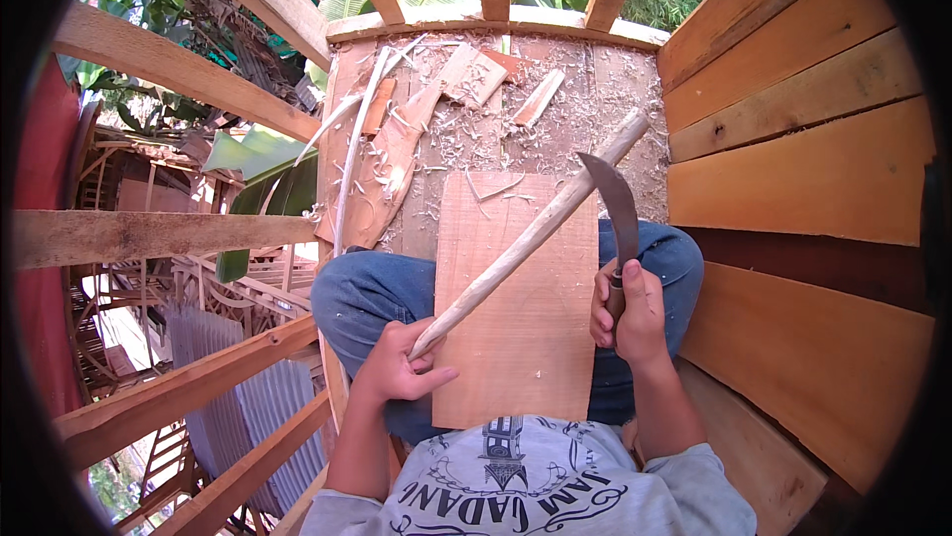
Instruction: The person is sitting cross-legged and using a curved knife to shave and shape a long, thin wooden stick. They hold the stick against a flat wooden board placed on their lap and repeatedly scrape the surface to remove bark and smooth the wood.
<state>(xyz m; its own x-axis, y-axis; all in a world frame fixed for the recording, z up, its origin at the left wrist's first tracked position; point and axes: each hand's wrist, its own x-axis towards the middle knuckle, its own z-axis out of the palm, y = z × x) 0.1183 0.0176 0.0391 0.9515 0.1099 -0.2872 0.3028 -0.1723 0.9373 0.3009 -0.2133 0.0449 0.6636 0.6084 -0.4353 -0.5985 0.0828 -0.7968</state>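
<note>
Across the lap: a flat wooden board (521, 318) lies over the jeans-clad knees, under both hands.
Left hand (402, 365): fingers curled around the near end of a long peeled wooden stick (526, 243), thumb lying along it.
Stick: slants up and away from the left fingers, over the board, its far end above the shavings.
Right hand (630, 313): fingers wrapped tight round the handle of a curved knife (617, 209).
Knife: the dark blade rises from the right fist, its tip just beside the stick; whether they touch, I cannot tell.
Beyond the fingers: wood shavings (476, 129) and offcuts litter the plank floor (615, 110).
Right of the knife hand: a plank wall (803, 149).
</note>
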